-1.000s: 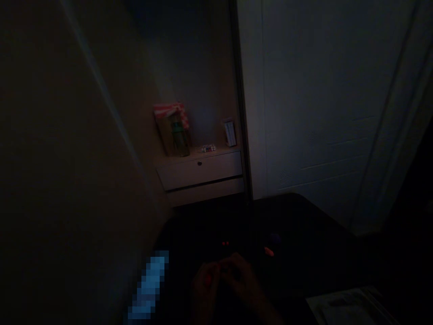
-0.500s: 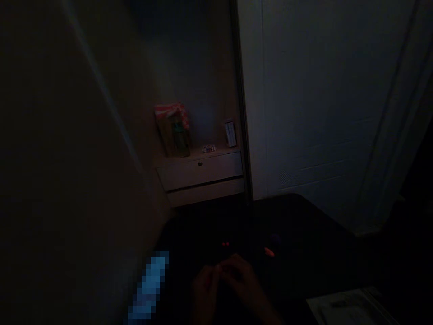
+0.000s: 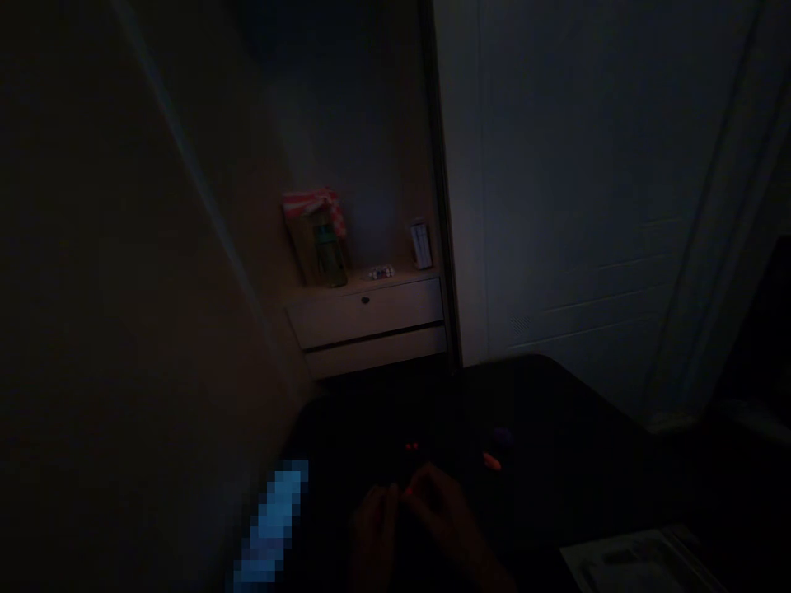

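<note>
Near-left of the orange piece (image 3: pixel 492 461), the right hand (image 3: pixel 442 504) apparently pinched a red bit (image 3: pixel 409 492); whether the left hand (image 3: pixel 374 523) gripped anything, I could not tell; the step seemed fine fingertip work, the next move calling for a light pinch; the hands, touching earlier, stood slightly apart.

The orange piece (image 3: pixel 492 462) and the purple lump (image 3: pixel 503 436) look matt, like soft clay, on a tabletop (image 3: pixel 531 391) that reads as smooth, dull and black, though the gloom hides any grain. The bottle (image 3: pixel 332 260) looks like see-through green plastic, and the drawer fronts (image 3: pixel 371 318) seem smooth, matt board or wood. The pale panel (image 3: pixel 568 165) has a flat, low-sheen finish with shallow grooves, and the sheet (image 3: pixel 624 570) looks like paper.
</note>
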{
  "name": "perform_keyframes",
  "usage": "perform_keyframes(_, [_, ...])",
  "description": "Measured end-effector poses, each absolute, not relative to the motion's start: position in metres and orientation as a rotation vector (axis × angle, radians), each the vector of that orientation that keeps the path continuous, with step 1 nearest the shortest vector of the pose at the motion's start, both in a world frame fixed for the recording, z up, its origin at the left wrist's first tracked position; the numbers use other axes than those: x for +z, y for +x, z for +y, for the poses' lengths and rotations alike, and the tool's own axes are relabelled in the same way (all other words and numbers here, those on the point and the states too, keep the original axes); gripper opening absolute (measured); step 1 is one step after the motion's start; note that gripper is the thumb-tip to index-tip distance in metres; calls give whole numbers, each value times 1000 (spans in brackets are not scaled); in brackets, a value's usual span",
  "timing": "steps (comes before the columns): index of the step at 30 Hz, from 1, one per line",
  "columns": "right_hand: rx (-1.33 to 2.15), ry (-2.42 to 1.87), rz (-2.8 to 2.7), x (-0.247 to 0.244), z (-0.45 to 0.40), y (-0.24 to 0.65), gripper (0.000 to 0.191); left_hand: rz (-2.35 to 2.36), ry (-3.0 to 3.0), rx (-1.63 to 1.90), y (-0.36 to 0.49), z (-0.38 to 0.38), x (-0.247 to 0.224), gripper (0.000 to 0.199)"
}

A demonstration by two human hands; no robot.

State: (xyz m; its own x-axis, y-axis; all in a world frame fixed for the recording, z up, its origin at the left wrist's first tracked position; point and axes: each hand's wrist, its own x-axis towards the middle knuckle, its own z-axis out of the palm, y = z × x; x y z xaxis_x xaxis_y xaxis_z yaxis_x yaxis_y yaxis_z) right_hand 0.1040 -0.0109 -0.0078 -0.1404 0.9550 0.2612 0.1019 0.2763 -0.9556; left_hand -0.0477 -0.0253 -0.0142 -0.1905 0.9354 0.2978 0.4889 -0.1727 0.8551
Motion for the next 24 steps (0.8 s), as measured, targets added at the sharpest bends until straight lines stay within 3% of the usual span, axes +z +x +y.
perform_keyframes(24, [995, -980, -1461, -23, -6, 104, 46, 1623, 1630, 1321, -43, -29, -5, 67])
